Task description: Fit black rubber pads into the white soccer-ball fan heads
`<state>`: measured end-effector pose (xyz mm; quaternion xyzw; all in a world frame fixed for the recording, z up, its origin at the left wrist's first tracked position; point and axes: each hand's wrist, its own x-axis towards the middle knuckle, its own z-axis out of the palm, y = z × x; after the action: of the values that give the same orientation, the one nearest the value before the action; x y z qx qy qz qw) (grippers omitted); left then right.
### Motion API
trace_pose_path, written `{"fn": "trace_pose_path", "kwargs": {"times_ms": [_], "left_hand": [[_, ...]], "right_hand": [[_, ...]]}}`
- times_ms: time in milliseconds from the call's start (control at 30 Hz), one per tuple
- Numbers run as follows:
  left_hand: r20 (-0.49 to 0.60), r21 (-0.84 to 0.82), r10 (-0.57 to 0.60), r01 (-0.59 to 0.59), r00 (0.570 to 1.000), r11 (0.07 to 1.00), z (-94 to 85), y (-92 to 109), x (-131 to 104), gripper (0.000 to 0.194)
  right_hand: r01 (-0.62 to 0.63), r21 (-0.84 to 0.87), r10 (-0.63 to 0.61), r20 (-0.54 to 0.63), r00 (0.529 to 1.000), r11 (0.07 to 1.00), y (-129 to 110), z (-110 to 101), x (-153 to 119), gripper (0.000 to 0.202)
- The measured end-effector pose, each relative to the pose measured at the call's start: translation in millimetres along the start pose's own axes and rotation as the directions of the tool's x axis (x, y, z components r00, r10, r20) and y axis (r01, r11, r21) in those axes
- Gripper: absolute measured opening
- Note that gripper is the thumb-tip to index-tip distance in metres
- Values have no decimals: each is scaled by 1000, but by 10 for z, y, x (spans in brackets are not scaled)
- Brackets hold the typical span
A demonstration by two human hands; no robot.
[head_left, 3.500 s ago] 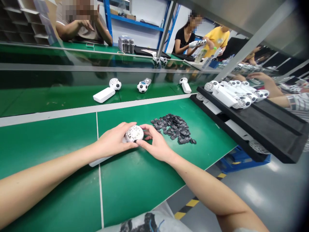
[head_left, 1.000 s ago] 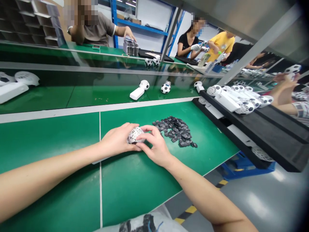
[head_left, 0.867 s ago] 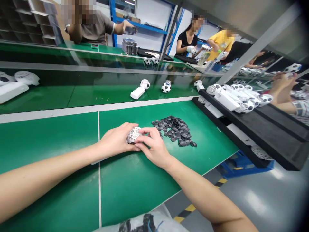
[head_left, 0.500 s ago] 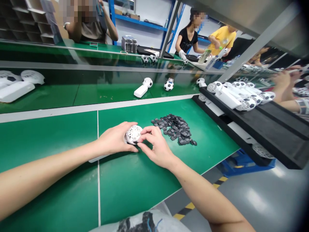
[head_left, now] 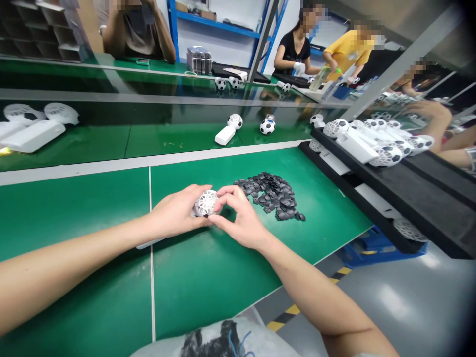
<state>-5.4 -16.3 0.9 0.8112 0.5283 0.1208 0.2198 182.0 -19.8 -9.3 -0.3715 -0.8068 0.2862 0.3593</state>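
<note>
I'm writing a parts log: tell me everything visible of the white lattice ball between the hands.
The lattice ball looks like white plastic, rounded, openwork, with a dark patch low down. The left hand wraps its left side; the right hand touches its right. It is over the green table, its underside hidden.

1 held ball (head_left: 207,203); 1 black pile (head_left: 284,194); 2 stacked trays (head_left: 433,186)

Across from you now: blue shelf (head_left: 217,24) before white wall (head_left: 230,43), coworker in black top (head_left: 294,52) beside coworker in yellow top (head_left: 345,52); cartons (head_left: 42,30) upper left, striped floor tape (head_left: 293,310) below right.
</note>
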Motion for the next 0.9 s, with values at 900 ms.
{"fn": "trace_pose_path", "kwargs": {"times_ms": [900], "left_hand": [[111, 35, 49, -53, 993, 998, -45, -24, -25, 80]], "right_hand": [[45, 4, -45, -15, 999, 999, 135, 37, -35, 24]]}}
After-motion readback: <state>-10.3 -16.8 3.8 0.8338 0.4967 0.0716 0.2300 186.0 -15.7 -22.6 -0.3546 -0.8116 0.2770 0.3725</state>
